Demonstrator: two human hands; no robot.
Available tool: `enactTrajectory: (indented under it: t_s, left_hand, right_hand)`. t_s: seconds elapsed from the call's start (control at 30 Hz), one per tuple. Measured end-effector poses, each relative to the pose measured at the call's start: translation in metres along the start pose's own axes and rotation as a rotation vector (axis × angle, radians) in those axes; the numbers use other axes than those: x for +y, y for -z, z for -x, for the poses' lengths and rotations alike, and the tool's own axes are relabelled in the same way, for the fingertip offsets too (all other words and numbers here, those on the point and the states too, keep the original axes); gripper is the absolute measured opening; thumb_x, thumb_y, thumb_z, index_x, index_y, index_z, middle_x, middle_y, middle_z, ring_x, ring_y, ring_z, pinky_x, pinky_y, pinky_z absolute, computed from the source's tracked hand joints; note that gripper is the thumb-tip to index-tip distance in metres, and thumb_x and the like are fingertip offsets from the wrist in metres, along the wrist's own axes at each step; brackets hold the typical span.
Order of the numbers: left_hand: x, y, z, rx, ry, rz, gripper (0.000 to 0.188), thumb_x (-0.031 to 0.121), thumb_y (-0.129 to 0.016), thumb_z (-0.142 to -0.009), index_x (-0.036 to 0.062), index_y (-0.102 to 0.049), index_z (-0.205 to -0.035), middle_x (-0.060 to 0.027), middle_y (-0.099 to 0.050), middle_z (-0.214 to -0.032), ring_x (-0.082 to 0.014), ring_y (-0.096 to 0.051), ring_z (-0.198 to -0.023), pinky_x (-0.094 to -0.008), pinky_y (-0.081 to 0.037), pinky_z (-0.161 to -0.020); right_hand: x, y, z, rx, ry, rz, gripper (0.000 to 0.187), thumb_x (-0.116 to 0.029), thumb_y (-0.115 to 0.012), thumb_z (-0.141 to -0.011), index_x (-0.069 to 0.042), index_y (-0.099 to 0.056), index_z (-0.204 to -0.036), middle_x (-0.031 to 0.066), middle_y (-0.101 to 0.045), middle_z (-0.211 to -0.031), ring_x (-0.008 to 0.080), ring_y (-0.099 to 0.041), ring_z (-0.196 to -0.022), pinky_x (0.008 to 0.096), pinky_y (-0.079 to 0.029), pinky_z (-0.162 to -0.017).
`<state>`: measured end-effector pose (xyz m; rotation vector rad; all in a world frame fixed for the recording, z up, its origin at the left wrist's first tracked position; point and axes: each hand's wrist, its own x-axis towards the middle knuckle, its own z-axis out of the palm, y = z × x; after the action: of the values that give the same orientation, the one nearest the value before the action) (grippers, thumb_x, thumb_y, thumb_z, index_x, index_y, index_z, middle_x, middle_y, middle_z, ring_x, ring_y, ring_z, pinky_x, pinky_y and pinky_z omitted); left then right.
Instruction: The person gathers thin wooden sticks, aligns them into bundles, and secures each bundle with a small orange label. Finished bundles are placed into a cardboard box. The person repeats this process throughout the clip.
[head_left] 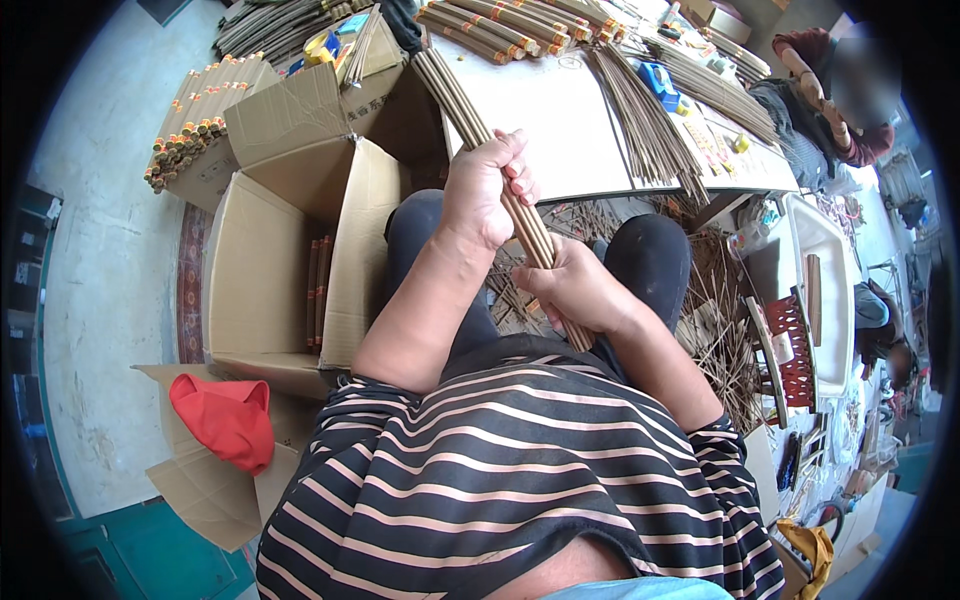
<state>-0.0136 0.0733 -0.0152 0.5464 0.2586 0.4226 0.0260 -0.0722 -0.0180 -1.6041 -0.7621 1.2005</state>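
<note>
A bundle of long thin brown sticks (pixel 455 98) slants across in front of me, its far end over the table's edge and its near end by my lap. My left hand (pixel 487 188) is closed round the middle of the bundle, fingers wrapped over it. Lower down, my right hand (pixel 580 283) grips the same bundle near its lower end. The sticks lie side by side, and I see no band round them. On the white table (pixel 535 120) just beyond, a fan of loose brown sticks (pixel 645 125) hangs over the near edge.
At my left stands an open cardboard box (pixel 262 270) with a few red-banded bundles (pixel 318 290) inside. Banded bundles (pixel 200 110) are stacked behind it, more (pixel 510 30) on the table. A blue tape dispenser (pixel 660 85), a red cloth (pixel 225 420) and a seated person (pixel 800 110) also show.
</note>
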Motion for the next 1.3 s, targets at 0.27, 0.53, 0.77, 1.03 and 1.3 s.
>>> enactTrajectory:
  t_s: [0.27,0.53,0.77,1.03,1.3]
  left_hand:
    - [0.007,0.005,-0.002,-0.319,-0.005,0.147,0.009,0.012,-0.058,-0.086,0.0118,-0.052,-0.079,0.0036,-0.044,-0.055,-0.0083,-0.042,-0.044,-0.0225,-0.035,-0.041]
    - [0.003,-0.002,0.004,0.026,-0.086,-0.072,0.016,0.015,-0.058,-0.086,0.0131,-0.047,-0.075,0.0049,-0.041,-0.054,-0.0070,-0.041,-0.044,-0.0222,-0.036,-0.042]
    - [0.004,0.001,0.003,0.040,-0.096,-0.038,0.019,0.016,-0.057,-0.087,0.0114,-0.047,-0.071,0.0041,-0.042,-0.054,-0.0067,-0.040,-0.045,-0.0217,-0.035,-0.042]
    - [0.013,0.002,0.006,-0.205,-0.114,0.055,0.024,0.018,-0.057,-0.088,0.0125,-0.045,-0.068,0.0040,-0.043,-0.053,-0.0065,-0.042,-0.044,-0.0217,-0.036,-0.042]
    - [0.003,-0.009,0.009,0.137,-0.184,-0.123,0.017,0.015,-0.059,-0.086,0.0122,-0.048,-0.073,0.0030,-0.045,-0.056,-0.0075,-0.044,-0.045,-0.0231,-0.038,-0.043]
  right_hand:
    - [0.003,0.004,-0.002,-0.287,-0.075,-0.477,0.014,-0.004,-0.059,-0.081,-0.002,-0.047,-0.075,0.0037,-0.049,-0.052,0.0112,-0.046,-0.035,0.0233,-0.040,-0.033]
    - [0.005,-0.005,-0.007,0.055,0.037,0.007,0.017,-0.008,-0.062,-0.077,-0.003,-0.045,-0.079,0.0021,-0.050,-0.054,0.0126,-0.048,-0.037,0.0264,-0.039,-0.035]
    - [-0.004,-0.005,-0.004,0.006,0.030,0.003,0.016,-0.008,-0.061,-0.080,-0.004,-0.046,-0.079,0.0020,-0.050,-0.054,0.0096,-0.047,-0.038,0.0242,-0.038,-0.036]
    - [-0.011,-0.001,-0.001,-0.163,-0.032,-0.201,0.014,-0.008,-0.060,-0.082,-0.003,-0.048,-0.077,0.0028,-0.052,-0.054,0.0090,-0.046,-0.037,0.0223,-0.036,-0.034]
    - [0.005,-0.008,-0.011,0.227,0.144,0.420,0.021,-0.014,-0.062,-0.077,0.001,-0.049,-0.082,0.0061,-0.055,-0.061,0.0188,-0.058,-0.058,0.0319,-0.048,-0.055]
